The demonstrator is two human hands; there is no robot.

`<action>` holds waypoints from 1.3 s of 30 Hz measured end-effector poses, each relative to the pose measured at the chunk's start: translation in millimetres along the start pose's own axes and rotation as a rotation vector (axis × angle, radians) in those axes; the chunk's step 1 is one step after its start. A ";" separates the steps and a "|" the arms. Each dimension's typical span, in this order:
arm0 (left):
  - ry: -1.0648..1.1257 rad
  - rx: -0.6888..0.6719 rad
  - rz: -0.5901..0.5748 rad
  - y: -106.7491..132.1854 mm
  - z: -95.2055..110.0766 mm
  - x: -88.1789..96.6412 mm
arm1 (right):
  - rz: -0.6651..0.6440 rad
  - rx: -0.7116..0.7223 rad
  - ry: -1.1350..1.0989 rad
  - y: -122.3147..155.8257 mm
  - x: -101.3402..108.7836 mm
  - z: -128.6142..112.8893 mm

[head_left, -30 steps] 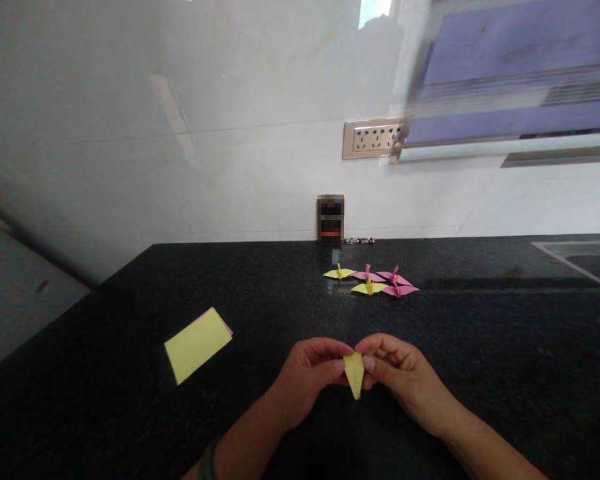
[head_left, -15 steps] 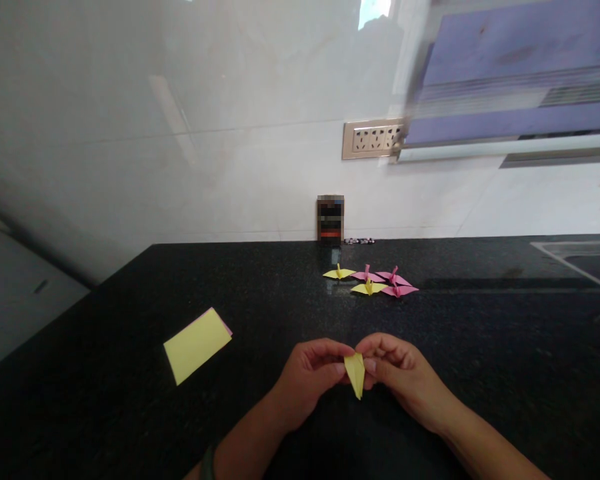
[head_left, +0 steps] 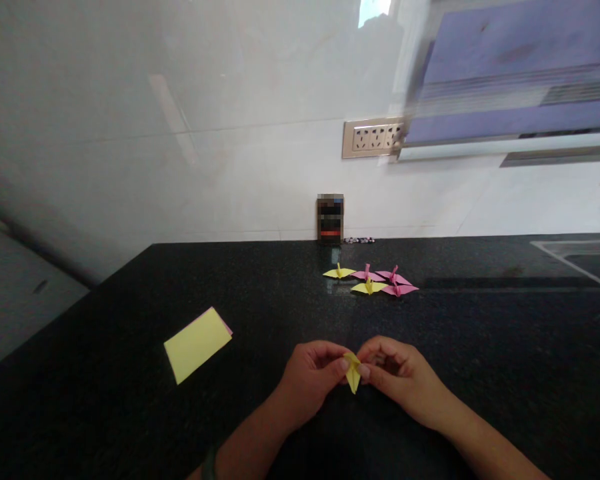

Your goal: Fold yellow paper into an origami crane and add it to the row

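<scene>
A small piece of folded yellow paper (head_left: 353,377) is held above the dark countertop, its narrow point toward me. My left hand (head_left: 314,373) pinches its left side between thumb and fingers. On the other side, my right hand (head_left: 397,373) grips the right edge, thumb close to the paper's middle. Beyond my hands lie folded paper cranes: yellow ones (head_left: 369,287) and pink ones (head_left: 399,290), wings spread and touching or nearly so. Over to the left rests a yellow sheet of paper (head_left: 197,347) with a pink edge showing beneath it.
Against the tiled wall stands a small dark box (head_left: 331,220), its face blurred, with a beaded strip (head_left: 360,240) beside it. A socket panel (head_left: 375,138) is on the wall. The black countertop (head_left: 260,287) ends at a slanted left edge. A framed glassy area (head_left: 590,263) lies far right.
The folded yellow paper has shifted slightly left and its front face now shows an opened crease. My right thumb has moved left onto it.
</scene>
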State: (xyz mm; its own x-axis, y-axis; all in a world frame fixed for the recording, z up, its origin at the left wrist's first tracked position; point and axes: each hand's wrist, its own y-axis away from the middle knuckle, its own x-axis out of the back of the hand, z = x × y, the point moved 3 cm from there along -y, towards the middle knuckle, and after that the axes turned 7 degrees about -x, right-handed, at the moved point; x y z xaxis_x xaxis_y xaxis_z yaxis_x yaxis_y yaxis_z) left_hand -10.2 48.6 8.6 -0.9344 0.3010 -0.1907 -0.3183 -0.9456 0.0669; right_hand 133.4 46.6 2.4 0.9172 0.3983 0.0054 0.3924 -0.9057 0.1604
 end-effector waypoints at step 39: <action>0.013 -0.042 0.081 -0.7 -12.2 -0.7 | 0.121 -0.040 -0.138 -5.1 -12.0 6.9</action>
State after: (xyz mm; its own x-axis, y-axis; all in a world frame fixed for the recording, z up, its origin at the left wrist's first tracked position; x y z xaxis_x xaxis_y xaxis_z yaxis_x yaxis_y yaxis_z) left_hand -7.4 47.6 -3.2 -0.9546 0.2217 -0.1991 -0.2342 -0.9713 0.0414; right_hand 120.9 45.4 -5.3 0.9594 0.2603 -0.1082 0.2778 -0.9382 0.2064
